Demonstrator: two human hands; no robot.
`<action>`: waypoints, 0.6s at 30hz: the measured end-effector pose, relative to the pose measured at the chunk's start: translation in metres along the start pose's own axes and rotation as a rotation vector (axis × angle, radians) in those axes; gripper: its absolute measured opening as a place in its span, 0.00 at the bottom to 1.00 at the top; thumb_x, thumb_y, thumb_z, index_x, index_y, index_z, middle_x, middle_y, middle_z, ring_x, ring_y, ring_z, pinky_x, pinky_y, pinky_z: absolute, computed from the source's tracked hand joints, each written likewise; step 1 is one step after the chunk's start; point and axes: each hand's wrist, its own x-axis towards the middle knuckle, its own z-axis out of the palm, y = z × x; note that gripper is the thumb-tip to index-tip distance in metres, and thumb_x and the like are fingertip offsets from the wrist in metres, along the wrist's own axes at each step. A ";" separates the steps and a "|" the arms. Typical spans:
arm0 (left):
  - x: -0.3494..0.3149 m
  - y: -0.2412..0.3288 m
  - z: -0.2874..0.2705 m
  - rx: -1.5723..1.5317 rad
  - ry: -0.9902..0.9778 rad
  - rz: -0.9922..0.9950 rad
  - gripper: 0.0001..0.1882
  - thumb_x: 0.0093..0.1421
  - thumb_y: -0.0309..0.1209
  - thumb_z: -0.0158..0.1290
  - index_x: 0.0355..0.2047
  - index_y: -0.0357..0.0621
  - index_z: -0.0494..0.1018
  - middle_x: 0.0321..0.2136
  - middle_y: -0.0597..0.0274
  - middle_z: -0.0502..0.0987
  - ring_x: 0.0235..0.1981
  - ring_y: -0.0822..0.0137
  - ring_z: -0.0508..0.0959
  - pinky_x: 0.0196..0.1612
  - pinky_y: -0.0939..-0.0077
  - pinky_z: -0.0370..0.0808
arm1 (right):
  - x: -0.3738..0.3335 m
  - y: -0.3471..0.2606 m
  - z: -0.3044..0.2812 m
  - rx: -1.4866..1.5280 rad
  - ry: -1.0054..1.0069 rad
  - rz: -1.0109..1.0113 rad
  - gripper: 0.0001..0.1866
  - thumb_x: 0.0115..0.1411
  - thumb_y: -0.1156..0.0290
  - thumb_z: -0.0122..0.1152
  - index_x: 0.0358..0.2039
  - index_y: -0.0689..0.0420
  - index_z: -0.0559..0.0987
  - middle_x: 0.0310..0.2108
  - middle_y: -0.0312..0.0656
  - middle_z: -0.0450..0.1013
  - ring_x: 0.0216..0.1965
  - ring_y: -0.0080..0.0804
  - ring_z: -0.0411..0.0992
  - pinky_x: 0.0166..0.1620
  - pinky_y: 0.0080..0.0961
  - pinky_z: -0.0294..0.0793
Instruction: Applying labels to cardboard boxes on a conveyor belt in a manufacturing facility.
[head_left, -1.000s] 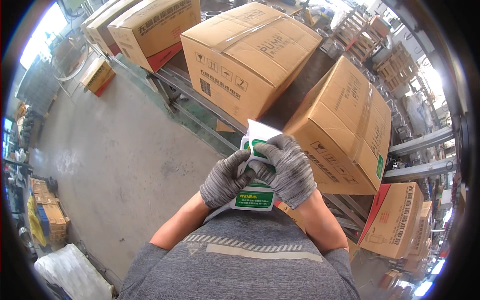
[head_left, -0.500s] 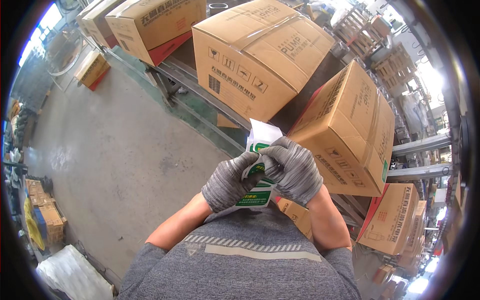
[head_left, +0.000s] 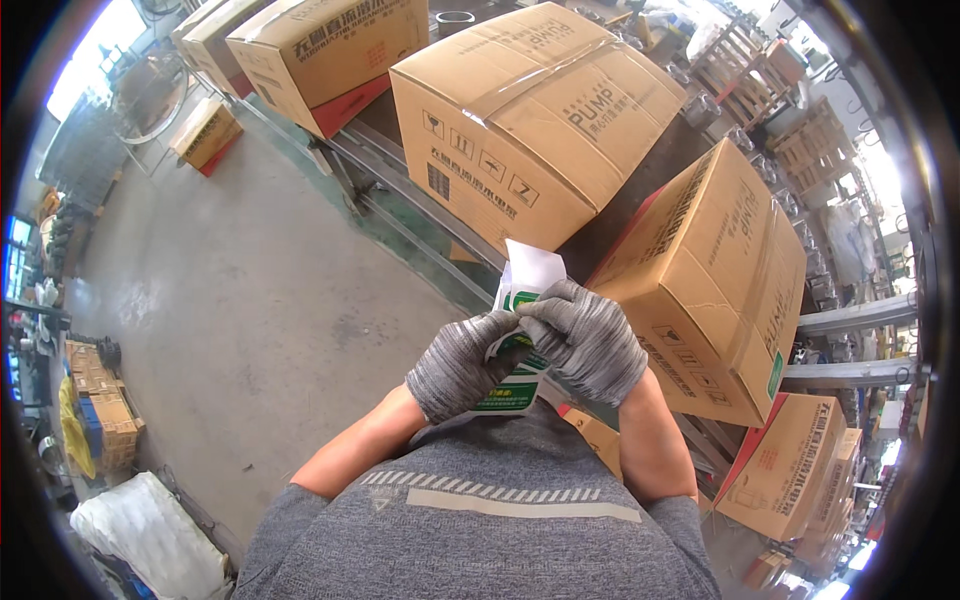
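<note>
Both my hands wear grey knit gloves and meet in front of my chest. My left hand [head_left: 455,365] holds a stack of white and green printed labels [head_left: 523,290] from below and the left. My right hand [head_left: 585,335] pinches the same stack from the right, its fingers curled over the middle of it. The top sheet's white corner sticks up above my fingers. Just beyond the labels stands a large brown cardboard box [head_left: 530,120] on a conveyor, and a second box [head_left: 715,280] sits to its right, close to my right hand.
A dark conveyor [head_left: 640,190] with metal rails runs from upper left to lower right, carrying several brown boxes [head_left: 320,50]. More boxes [head_left: 790,465] stand at lower right. A grey concrete floor [head_left: 240,300] spreads to the left, with a white sack [head_left: 150,530] at lower left.
My view has shifted a little, so the boxes sit lower in the picture. Both hands stay on the label stack, with my fingers working slightly at its top sheet.
</note>
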 end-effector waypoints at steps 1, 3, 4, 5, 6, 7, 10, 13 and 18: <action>0.000 -0.001 0.002 -0.009 -0.005 0.013 0.19 0.60 0.31 0.65 0.49 0.40 0.76 0.36 0.43 0.82 0.37 0.48 0.84 0.41 0.62 0.80 | 0.000 0.007 -0.001 0.074 -0.010 -0.008 0.09 0.61 0.66 0.66 0.38 0.56 0.83 0.32 0.47 0.76 0.33 0.51 0.76 0.37 0.43 0.77; 0.003 0.002 0.004 0.003 0.005 0.001 0.19 0.59 0.31 0.66 0.49 0.40 0.76 0.36 0.43 0.82 0.37 0.48 0.84 0.41 0.63 0.80 | 0.001 0.016 -0.004 0.126 -0.011 0.030 0.08 0.62 0.68 0.65 0.38 0.57 0.83 0.32 0.46 0.76 0.33 0.46 0.77 0.38 0.38 0.78; 0.006 0.004 0.006 0.009 0.015 -0.006 0.20 0.59 0.31 0.67 0.49 0.39 0.76 0.36 0.42 0.82 0.37 0.48 0.84 0.41 0.63 0.80 | 0.002 0.020 -0.006 0.170 -0.012 0.068 0.07 0.62 0.70 0.65 0.37 0.59 0.84 0.33 0.45 0.77 0.32 0.42 0.78 0.38 0.33 0.79; 0.009 0.005 0.007 0.015 0.015 -0.010 0.20 0.59 0.31 0.67 0.49 0.39 0.76 0.36 0.42 0.82 0.37 0.48 0.84 0.41 0.63 0.80 | 0.002 0.025 -0.007 0.177 -0.012 0.067 0.07 0.62 0.70 0.65 0.37 0.59 0.84 0.33 0.45 0.77 0.32 0.42 0.78 0.38 0.33 0.79; 0.010 0.004 0.008 0.043 0.038 0.016 0.20 0.59 0.31 0.67 0.49 0.39 0.76 0.36 0.43 0.82 0.37 0.51 0.85 0.41 0.64 0.80 | 0.002 0.029 -0.007 0.246 0.019 0.103 0.07 0.64 0.70 0.64 0.38 0.59 0.83 0.30 0.43 0.77 0.28 0.37 0.77 0.34 0.29 0.77; 0.010 0.004 0.009 0.072 0.061 0.043 0.20 0.59 0.31 0.67 0.49 0.39 0.76 0.36 0.44 0.83 0.37 0.54 0.85 0.41 0.65 0.80 | 0.001 0.032 -0.007 0.314 0.050 0.139 0.07 0.66 0.70 0.62 0.38 0.60 0.83 0.26 0.42 0.77 0.25 0.32 0.75 0.31 0.26 0.75; 0.013 -0.003 0.005 0.015 0.085 -0.105 0.21 0.59 0.30 0.67 0.50 0.40 0.75 0.37 0.50 0.84 0.38 0.62 0.84 0.43 0.68 0.80 | 0.000 0.035 -0.012 0.698 0.082 0.426 0.09 0.69 0.68 0.59 0.40 0.61 0.82 0.21 0.38 0.75 0.18 0.22 0.68 0.23 0.18 0.67; 0.008 -0.024 -0.001 -0.322 0.109 -0.214 0.22 0.60 0.29 0.67 0.53 0.44 0.73 0.44 0.58 0.81 0.46 0.66 0.80 0.48 0.68 0.80 | -0.001 0.038 -0.023 0.974 0.099 0.536 0.10 0.71 0.68 0.57 0.42 0.60 0.82 0.28 0.33 0.77 0.28 0.15 0.74 0.30 0.18 0.73; 0.004 -0.050 -0.017 -0.687 0.401 -0.314 0.25 0.60 0.29 0.67 0.55 0.43 0.71 0.46 0.59 0.79 0.48 0.65 0.79 0.50 0.69 0.80 | 0.032 0.036 -0.028 0.486 0.724 -0.025 0.06 0.67 0.75 0.62 0.44 0.59 0.81 0.36 0.38 0.79 0.32 0.21 0.78 0.35 0.19 0.78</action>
